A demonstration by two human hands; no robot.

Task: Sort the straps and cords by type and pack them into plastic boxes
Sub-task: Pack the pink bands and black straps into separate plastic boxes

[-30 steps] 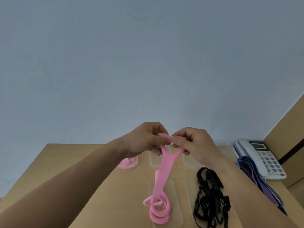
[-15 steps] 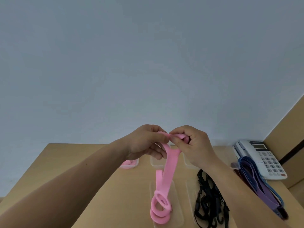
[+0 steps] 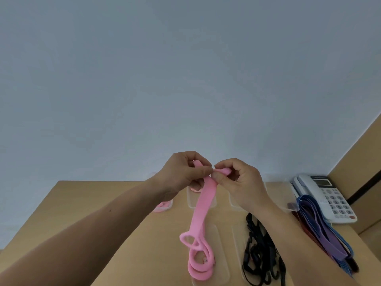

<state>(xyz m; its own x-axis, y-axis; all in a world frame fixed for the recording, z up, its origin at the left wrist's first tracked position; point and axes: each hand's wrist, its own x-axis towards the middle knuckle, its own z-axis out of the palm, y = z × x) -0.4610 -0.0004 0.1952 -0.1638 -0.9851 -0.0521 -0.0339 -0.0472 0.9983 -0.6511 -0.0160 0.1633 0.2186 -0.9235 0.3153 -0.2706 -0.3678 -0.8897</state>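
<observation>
Pink flat elastic band [image 3: 203, 207] held up over a light wooden desk [image 3: 99, 228], gripped at its upper end by two bare hands. Top of the band caught in the left hand [image 3: 181, 172], fingers [image 3: 201, 172] curled and pressed together, pinching it against the thumb, with a short pink tip poking out above. Close beside it, almost touching, the right hand [image 3: 241, 182], thumb and forefinger pinching a small fold of the same band, remaining fingers loosely curled behind.

Rest of the band hanging down and slightly leftward from the hands, lower end lying in loose coils on a flat clear plastic lid [image 3: 221, 271] near the front of the desk. Just right of the coils, a tangle of black cords with clips [image 3: 259, 250] over a second clear plastic lid [image 3: 237, 242].

Farther back, a row of clear plastic boxes: one [image 3: 191, 201] directly behind the hanging band, another [image 3: 234, 201] to its right, partly hidden by the right wrist. At the left of the row, a small clear box with something pink inside [image 3: 165, 206], mostly covered by the left forearm.

Along the right side of the desk, a bundle of purple and blue flat bands [image 3: 321, 230], next to a white desk telephone [image 3: 329, 195]. Pale blue-grey wall [image 3: 185, 79] across the whole upper part of the view.
</observation>
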